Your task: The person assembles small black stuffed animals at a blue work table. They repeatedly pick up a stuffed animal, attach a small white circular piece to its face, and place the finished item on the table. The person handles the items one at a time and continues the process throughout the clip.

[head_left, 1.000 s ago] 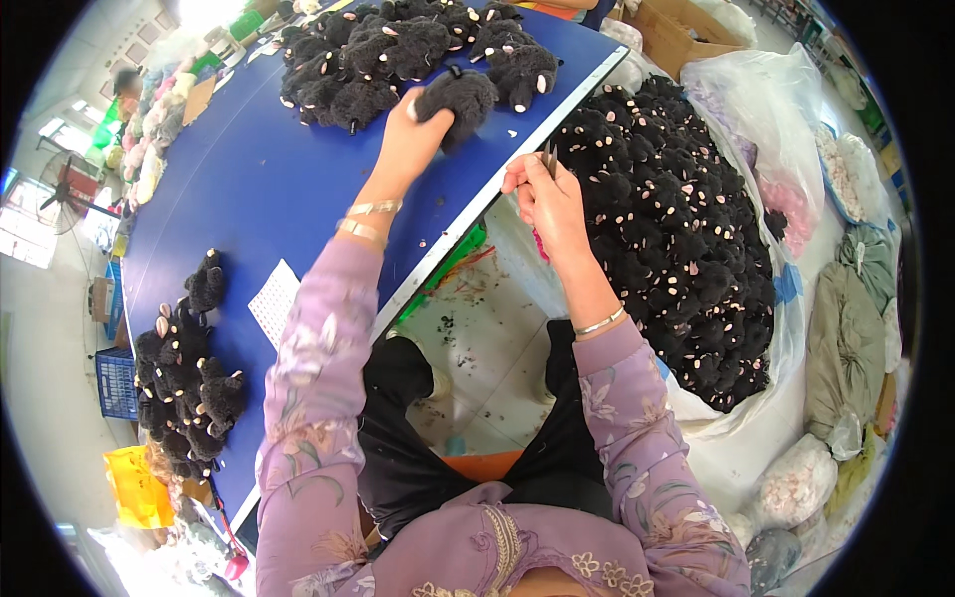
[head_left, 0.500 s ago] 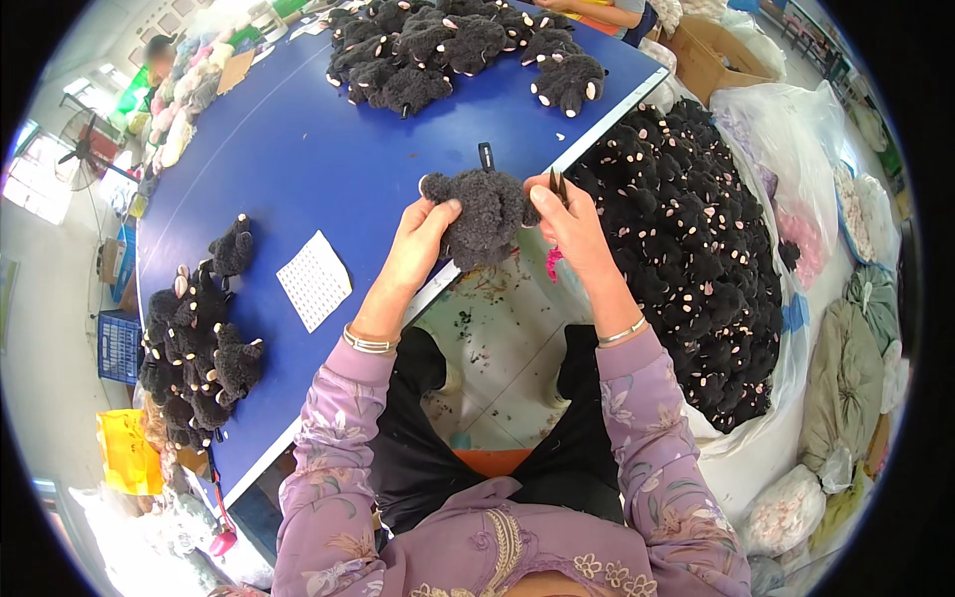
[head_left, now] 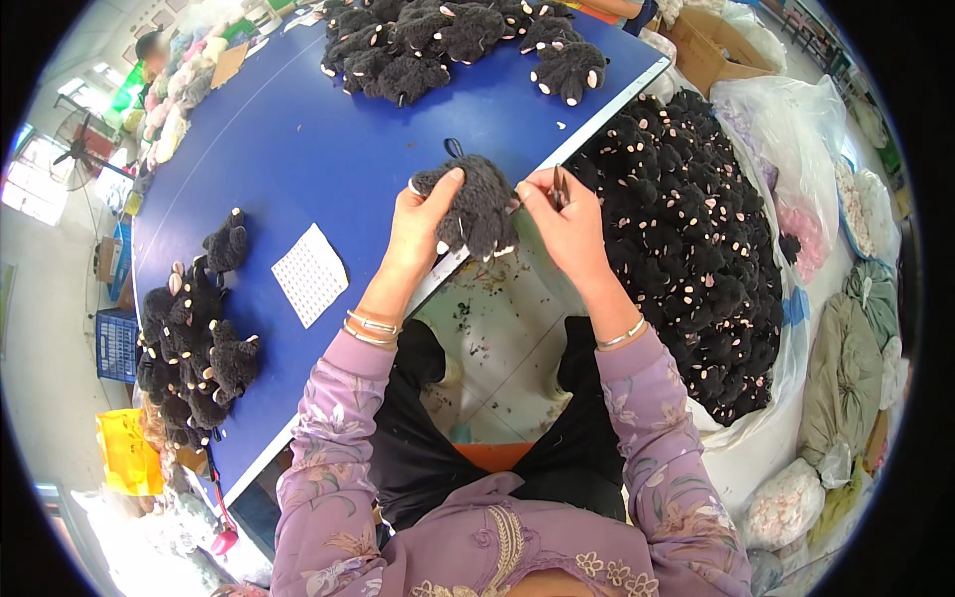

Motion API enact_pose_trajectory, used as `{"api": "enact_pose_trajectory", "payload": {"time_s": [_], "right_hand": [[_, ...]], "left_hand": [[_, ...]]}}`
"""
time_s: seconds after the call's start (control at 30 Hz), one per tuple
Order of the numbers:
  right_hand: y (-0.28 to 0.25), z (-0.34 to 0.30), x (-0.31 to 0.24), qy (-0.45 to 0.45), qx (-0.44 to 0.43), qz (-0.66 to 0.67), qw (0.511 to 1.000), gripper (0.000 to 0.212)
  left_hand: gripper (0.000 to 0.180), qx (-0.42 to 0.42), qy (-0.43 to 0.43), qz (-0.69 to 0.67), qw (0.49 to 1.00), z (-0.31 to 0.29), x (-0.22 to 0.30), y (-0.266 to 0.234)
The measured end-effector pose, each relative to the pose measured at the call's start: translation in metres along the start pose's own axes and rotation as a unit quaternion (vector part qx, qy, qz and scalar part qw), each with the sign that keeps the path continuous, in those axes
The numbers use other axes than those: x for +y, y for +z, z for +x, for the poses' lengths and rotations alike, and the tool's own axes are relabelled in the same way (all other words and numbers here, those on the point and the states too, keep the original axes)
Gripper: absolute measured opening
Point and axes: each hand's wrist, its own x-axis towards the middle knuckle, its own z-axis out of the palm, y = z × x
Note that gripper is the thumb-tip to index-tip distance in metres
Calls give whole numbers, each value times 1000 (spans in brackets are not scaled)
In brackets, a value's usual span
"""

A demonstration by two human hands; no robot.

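Note:
A fluffy black plush toy (head_left: 479, 204) with small pale paws is held over the table edge, a black loop at its top. My left hand (head_left: 416, 227) is closed on its left side, thumb across the front. At the toy's right side, my right hand (head_left: 570, 224) has dark pointed thread snips (head_left: 561, 185) tucked in it, blades up. Its thumb and forefinger pinch close to the toy; whether they grip a thread or a bit of plush is too small to tell.
The blue table (head_left: 269, 149) carries a far heap of black plush toys (head_left: 408, 75), a smaller left pile (head_left: 184, 343) and a white printed sheet (head_left: 310, 276). Right of me, a large sack (head_left: 686, 259) brims with black plush pieces. A cardboard box (head_left: 711, 50) stands behind it.
The plush toy has turned in my hands, now showing pale paws at its lower edge. My right hand has drawn slightly off it, and the pink tassel below that hand is out of sight.

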Motion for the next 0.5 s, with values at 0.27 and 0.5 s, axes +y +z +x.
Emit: {"api": "enact_pose_trajectory", "payload": {"time_s": [0.27, 0.5], "right_hand": [[22, -21, -15, -68, -93, -103, 988, 17], [21, -18, -9, 67, -198, 2, 978, 13]], "left_hand": [[25, 87, 111, 73, 987, 5, -9, -2], [24, 105, 137, 106, 979, 8, -11, -3]]}}
